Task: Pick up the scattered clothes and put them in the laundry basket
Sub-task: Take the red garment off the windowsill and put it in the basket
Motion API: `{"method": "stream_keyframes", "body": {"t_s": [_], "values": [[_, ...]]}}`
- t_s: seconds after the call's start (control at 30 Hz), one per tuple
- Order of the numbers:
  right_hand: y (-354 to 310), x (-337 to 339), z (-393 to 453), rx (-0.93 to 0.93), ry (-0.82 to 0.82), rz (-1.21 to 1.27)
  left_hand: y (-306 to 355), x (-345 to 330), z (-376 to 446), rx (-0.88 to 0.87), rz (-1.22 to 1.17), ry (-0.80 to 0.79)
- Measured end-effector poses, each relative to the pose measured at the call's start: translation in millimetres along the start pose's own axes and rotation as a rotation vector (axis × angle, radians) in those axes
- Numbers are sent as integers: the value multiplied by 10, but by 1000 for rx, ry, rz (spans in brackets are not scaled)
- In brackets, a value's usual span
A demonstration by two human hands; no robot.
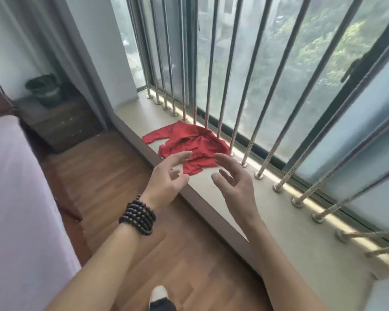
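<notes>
Shirt (pixel 189 145), red, crumpled on the sill (pixel 267 212) against the window bars (pixel 211 63), far of both hands. Left hand (pixel 166 178) and right hand (pixel 234 176) spread wide, holding nothing, just short of it. Likely light, limp, thin fabric; bunch the near middle folds. Basket not in view.

Both bare forearms reach forward, palms turned toward each other. The left hand (pixel 166 176) is spread with fingers loosely curled, gripping nothing, a beaded bracelet (pixel 138 217) wrapping its wrist. The right hand (pixel 234 178) is likewise spread and empty.
</notes>
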State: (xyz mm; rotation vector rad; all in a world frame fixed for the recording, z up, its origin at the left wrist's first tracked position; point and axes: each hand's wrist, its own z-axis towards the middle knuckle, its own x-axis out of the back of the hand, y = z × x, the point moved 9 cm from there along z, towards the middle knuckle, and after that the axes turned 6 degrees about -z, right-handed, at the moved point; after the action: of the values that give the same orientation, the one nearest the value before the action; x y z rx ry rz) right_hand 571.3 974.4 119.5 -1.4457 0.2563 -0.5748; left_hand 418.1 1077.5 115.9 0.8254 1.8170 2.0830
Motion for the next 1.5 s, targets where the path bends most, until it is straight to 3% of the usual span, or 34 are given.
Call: {"method": "stream_keyframes", "body": {"t_s": [0.17,0.43,0.83,1.0,1.17,1.33,1.5], "values": [[107,-769,651,3,-14,-29,-356,677,565,8,-25,7],[342,-1627,1749,-60,56,-75,-832,1462,1837,4,23,-124],[1484,-1792,3519,-238,81,-83,-1797,1222,3879,90,92,-269],[2452,-1786,4373,-371,47,-138,-2606,902,4821,155,221,-353],[3845,-1747,4988,-555,16,-366,-3777,408,5617,118,535,-574],[5318,-1952,5216,-815,-212,-636,-5313,65,5999,295,857,-722],[6379,-2036,5418,-861,-351,-887,-6258,-61,6357,388,1053,-692]]}}
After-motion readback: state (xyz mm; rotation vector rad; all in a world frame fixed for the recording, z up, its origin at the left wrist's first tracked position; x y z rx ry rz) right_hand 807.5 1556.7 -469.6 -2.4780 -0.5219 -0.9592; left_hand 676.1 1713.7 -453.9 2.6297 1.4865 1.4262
